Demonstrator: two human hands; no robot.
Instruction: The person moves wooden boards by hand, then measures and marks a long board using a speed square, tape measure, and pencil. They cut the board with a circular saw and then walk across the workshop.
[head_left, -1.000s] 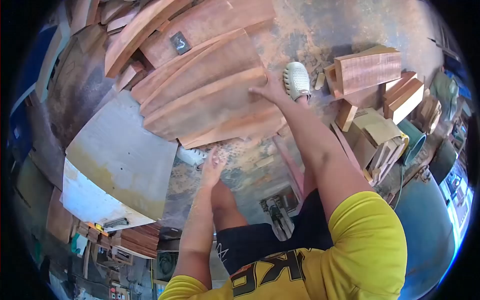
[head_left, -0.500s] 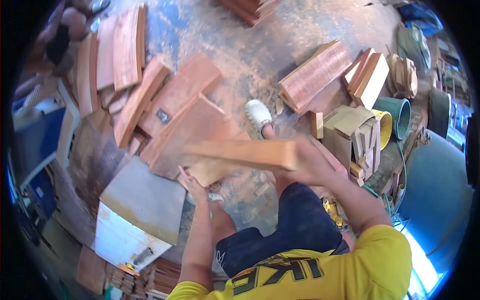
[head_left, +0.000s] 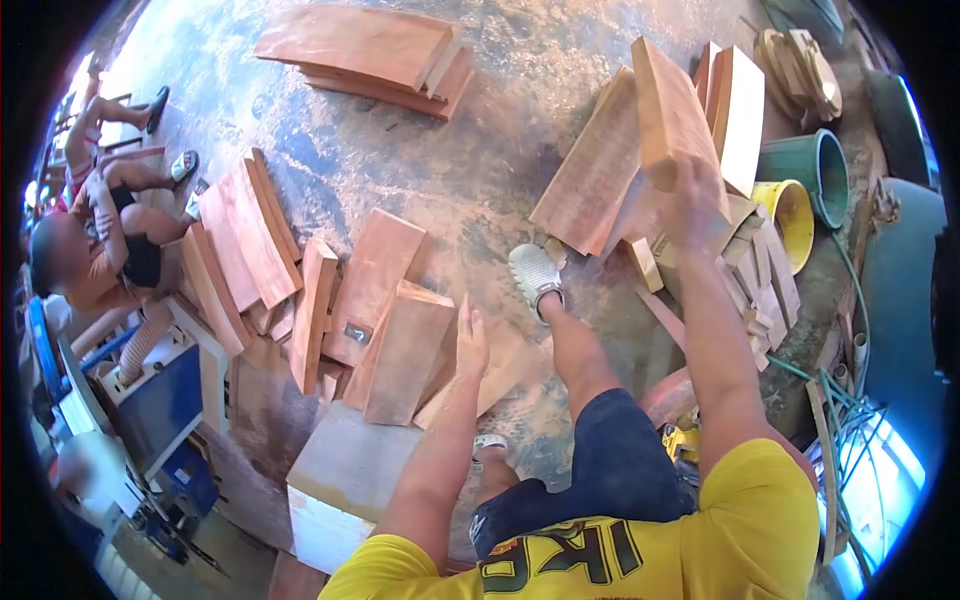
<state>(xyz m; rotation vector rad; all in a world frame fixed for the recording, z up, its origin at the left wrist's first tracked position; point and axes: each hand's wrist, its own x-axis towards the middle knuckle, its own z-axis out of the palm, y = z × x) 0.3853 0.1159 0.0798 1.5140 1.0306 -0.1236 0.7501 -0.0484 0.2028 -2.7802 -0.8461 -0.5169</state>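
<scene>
Reaching out to the front right, my right hand [head_left: 692,215] is closed around the near end of a thick wooden board [head_left: 675,105]. The far end of that board points away from me and overlaps a stack of reddish boards [head_left: 585,175] on the floor. Motion blurs the fingers a little. My left hand [head_left: 472,340] hangs open, fingers stretched out, with nothing in it. Just left of it, a wooden board [head_left: 410,350] leans against other planks [head_left: 375,280] by a grey-white box [head_left: 355,460].
Another board stack [head_left: 360,50] lies ahead. To the right are a yellow bucket [head_left: 790,225], a green bucket [head_left: 825,175], a carton of offcuts [head_left: 740,270] and a tangled hose [head_left: 850,420]. A person [head_left: 110,230] sits at the left, near a blue machine [head_left: 155,405].
My right hand has swung the board from in front of my body out to the front right. My left hand has moved rightward, away from the planks. The view has shifted too.
</scene>
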